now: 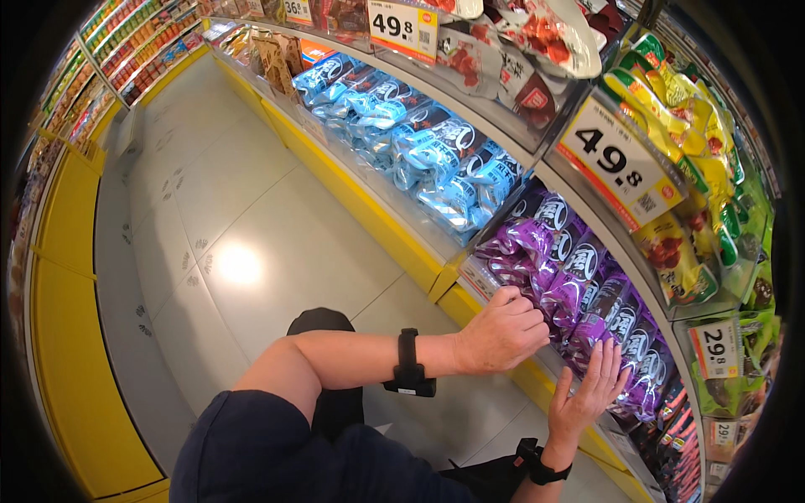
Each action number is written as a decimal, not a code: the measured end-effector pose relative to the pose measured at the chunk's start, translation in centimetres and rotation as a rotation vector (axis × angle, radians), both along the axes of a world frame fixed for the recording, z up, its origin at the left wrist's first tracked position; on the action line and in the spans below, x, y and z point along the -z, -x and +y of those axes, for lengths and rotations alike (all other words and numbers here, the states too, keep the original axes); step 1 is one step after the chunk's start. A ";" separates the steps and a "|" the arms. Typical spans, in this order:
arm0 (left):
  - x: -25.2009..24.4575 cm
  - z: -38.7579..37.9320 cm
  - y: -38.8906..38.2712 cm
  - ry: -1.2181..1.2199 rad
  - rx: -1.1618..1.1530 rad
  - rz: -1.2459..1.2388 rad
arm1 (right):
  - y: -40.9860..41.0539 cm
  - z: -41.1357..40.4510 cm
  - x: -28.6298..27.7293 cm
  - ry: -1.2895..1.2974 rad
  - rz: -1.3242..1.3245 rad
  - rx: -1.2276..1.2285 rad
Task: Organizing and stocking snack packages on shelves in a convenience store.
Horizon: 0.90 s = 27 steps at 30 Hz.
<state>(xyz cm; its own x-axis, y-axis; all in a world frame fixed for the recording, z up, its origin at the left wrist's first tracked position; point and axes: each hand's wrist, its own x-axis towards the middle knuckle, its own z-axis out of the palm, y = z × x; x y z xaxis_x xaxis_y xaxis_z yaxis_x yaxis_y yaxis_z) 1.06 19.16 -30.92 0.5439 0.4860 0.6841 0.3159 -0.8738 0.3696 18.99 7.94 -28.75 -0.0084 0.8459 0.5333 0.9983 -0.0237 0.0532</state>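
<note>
Purple snack packets (582,267) with dark tops and white lettering stand in rows in the lower shelf bin. My left hand (503,333) is curled, knuckles up, over the bin's front edge beside the packets; its fingertips are hidden, so whether it grips anything cannot be told. My right hand (588,390) lies with fingers extended against the front of the purple packets further right, not closed around any. Each wrist wears a black band. Blue snack packets (440,151) fill the neighbouring bin, beyond a clear divider.
The shelf above holds white-and-red packets (547,31) and yellow-green packets (704,138) behind price tags (619,160). A yellow shelf base (358,214) runs along the tiled floor (251,207). Another yellow shelf unit (69,352) stands across the aisle. Red-patterned packs (682,453) lie at lower right.
</note>
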 end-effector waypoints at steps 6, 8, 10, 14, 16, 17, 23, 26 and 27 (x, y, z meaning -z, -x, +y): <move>-0.7 0.9 1.0 0.104 0.155 0.065 | 0.2 0.3 -0.7 0.000 0.027 0.007; -0.9 1.2 1.1 0.126 0.202 0.073 | 0.3 0.3 -0.8 -0.020 0.062 0.020; -1.2 1.3 1.5 0.139 0.262 0.082 | 0.6 0.3 -0.9 -0.003 0.077 0.037; -1.6 1.7 1.6 0.182 0.306 0.136 | 1.4 0.3 -1.7 0.028 0.124 0.099; -1.9 2.0 1.9 0.199 0.327 0.200 | 1.8 0.5 -2.4 0.083 0.167 0.112; -2.0 2.2 2.0 0.180 0.368 0.193 | 1.9 0.6 -2.8 0.067 0.155 0.152; -2.0 3.1 1.8 0.130 0.364 0.287 | 3.3 1.6 -3.7 0.036 0.132 0.208; -2.3 3.1 1.6 0.091 0.384 0.272 | 3.2 3.1 -4.0 0.025 0.096 0.238; -2.3 3.2 1.5 0.088 0.383 0.279 | 2.7 3.5 -3.8 0.036 0.083 0.237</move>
